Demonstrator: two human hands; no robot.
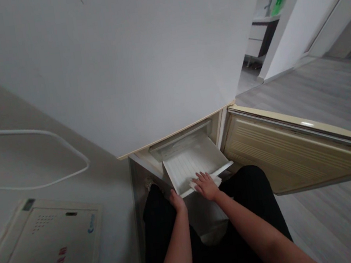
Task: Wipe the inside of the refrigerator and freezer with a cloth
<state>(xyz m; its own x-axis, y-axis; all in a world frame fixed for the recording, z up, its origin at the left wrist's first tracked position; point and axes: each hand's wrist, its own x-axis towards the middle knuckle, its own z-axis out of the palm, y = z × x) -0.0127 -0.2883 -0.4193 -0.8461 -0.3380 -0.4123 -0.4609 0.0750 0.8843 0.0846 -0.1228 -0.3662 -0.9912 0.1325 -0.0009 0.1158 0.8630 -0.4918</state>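
- Head view: a white drawer [196, 163] is pulled part way out of the bottom compartment of a fridge [113, 62], its ribbed floor tilted toward the person.
- Nothing shows in the drawer except a white cloth [214, 181], which lies at the front lip, near the right end of the drawer's front edge.
- The right hand [206, 185] rests flat on the cloth with fingers spread and pointing into the drawer; it presses down on the cloth rather than closing around it.
- The left hand [177, 201] sits at the drawer's front left corner, touching or gripping the edge; the fingers are hidden behind the rim, so whether they are curled around it cannot be told.
- Behind the drawer, a clear flap or cover [180, 141] spans the back of the compartment; what lies behind it is too dim to make out.
- The lower fridge door [296, 153] stands swung open to the right, its cream ribbed inner lining facing up toward the camera.
- The person kneels or squats in dark trousers [258, 207] just in front of the drawer, on a grey wood-look floor [325, 84].
- To the left, well apart from the hands, a white cable [32, 134] loops along the wall above a white panel with red lettering [45, 250].
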